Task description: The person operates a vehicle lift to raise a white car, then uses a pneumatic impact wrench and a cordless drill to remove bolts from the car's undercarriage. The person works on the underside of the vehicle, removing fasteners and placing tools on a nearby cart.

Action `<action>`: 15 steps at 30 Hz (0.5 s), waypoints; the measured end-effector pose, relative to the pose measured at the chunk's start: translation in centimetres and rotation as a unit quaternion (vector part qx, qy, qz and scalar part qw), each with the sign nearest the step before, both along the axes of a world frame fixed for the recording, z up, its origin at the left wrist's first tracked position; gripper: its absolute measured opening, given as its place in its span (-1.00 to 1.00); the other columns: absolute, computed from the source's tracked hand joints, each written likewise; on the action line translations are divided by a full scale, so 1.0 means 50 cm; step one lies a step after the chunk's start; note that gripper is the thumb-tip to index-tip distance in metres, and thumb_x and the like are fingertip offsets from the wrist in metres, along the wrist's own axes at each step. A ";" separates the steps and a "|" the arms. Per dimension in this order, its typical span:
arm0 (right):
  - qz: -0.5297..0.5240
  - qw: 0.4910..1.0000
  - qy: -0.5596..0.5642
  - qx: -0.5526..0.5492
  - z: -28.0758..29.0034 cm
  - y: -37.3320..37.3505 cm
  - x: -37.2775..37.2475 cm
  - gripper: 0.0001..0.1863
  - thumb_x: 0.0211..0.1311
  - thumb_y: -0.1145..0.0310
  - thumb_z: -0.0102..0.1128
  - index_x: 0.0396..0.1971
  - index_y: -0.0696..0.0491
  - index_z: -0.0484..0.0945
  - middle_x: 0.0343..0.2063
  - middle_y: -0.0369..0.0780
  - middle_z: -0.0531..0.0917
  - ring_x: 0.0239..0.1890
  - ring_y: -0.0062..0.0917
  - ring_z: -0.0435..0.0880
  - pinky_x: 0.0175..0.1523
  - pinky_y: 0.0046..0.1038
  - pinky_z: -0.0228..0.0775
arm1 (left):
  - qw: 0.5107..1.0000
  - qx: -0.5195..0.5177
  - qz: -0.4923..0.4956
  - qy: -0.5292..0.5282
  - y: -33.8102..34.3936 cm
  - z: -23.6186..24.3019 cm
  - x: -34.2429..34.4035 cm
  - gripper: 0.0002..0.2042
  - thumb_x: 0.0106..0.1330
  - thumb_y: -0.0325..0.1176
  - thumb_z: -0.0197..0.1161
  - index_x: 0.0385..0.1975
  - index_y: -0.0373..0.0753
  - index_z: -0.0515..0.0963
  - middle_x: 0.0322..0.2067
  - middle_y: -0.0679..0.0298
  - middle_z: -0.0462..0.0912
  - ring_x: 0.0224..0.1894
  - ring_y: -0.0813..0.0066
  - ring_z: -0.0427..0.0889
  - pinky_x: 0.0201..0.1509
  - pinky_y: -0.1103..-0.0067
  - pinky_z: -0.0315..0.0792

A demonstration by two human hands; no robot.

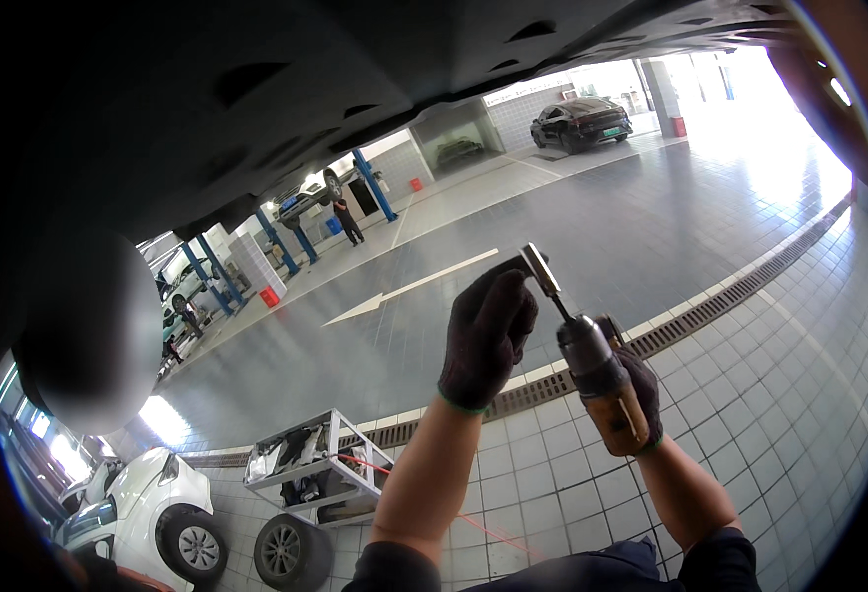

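My right hand point(641, 390), in a dark work glove, is wrapped round a cordless power driver point(602, 375) with a dark nose and an orange-brown body. The tool tilts upward, and a long metal socket point(542, 270) on a thin shank sticks out of its front. Just left of the socket, my gloved left hand point(488, 331) is raised with its fingers curled in. Its fingertips come close to the socket; whether they touch it, or pinch something small, is hidden.
A dark vehicle underside point(355, 69) spans overhead. Below left are a grey metal cart point(340, 464) with parts on it, a loose wheel point(291, 551) and a white car point(152, 498). A drain grate point(690, 326) crosses the tiled floor. A distant person point(348, 222) stands by blue lifts.
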State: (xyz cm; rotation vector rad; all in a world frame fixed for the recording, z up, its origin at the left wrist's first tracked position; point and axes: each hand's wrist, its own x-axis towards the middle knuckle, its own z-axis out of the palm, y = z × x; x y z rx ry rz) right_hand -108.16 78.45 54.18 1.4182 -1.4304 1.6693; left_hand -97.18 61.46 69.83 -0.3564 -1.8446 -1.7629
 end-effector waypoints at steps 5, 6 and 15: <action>0.008 0.998 0.063 0.004 0.100 -0.035 0.037 -0.41 -0.02 0.18 0.54 0.06 0.09 0.65 -0.21 -0.18 0.75 -0.15 -0.22 0.73 0.02 -0.19 0.53 | 0.995 -0.041 0.086 0.024 0.019 0.066 0.058 -0.70 0.57 -0.26 0.22 0.10 -0.32 0.66 -0.45 0.46 0.46 -0.43 0.72 0.40 -0.37 0.66 0.31; 0.010 0.997 0.073 0.012 0.114 -0.053 0.039 -0.38 -0.02 0.15 0.54 0.09 0.09 0.65 -0.21 -0.18 0.75 -0.14 -0.20 0.73 0.03 -0.19 0.52 | 0.998 0.002 0.053 0.024 0.000 0.075 0.065 -0.70 0.56 -0.25 0.24 0.10 -0.31 0.66 -0.45 0.46 0.48 -0.41 0.72 0.43 -0.34 0.66 0.33; -0.042 0.980 0.184 -0.071 0.277 -0.288 0.069 -0.36 0.04 0.10 0.53 0.17 -0.06 0.62 -0.26 -0.21 0.71 -0.13 -0.28 0.71 0.00 -0.20 0.53 | 0.757 -0.408 0.443 0.253 -0.160 0.221 0.151 -0.76 0.56 -0.21 0.23 -0.05 -0.23 0.72 -0.32 0.34 0.59 -0.29 0.56 0.54 -0.19 0.57 0.44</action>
